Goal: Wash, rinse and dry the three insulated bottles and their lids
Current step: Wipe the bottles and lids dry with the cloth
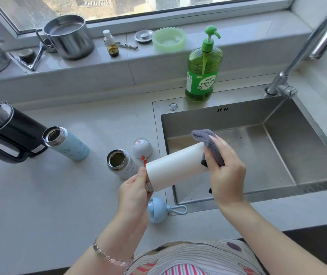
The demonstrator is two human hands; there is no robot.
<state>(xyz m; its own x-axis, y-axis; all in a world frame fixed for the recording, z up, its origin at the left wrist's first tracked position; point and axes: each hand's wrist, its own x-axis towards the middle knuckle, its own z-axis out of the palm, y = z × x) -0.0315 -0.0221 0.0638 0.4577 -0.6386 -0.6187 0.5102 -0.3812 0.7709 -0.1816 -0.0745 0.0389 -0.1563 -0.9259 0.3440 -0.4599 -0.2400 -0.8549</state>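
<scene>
The white bottle (pixel 176 165) lies on its side in the air, tipped a little, with its bottom end higher. It hangs over the near left corner of the sink (pixel 277 147). No lid is on it.

The left hand (pixel 132 189) holds the open neck end, with its fingers and thumb curled round it. The right hand (pixel 226 175) is at the bottom end. It wraps a grey cloth (pixel 206 137) over that end and holds the cloth tight on the bottle.

I think this is the wiping step for this bottle. I see no foam and no water running from the tap (pixel 307 46), so it looks more like drying than washing, but I cannot be sure. Next, I think the left hand must keep a firm hold and turn the bottle, while the cloth slides down the side toward the neck. A smooth bottle could slip.

On the counter (pixel 59 195) stand two more open bottles: a small white bottle (pixel 123 167) just beside the left hand, and a blue bottle (pixel 71 145) farther left. A white lid (pixel 141 148) lies behind the held bottle, and a blue lid (pixel 156 211) lies under the left hand, by the sink edge. I do not see a third lid. The green soap (pixel 202 76) stands behind the sink.
</scene>
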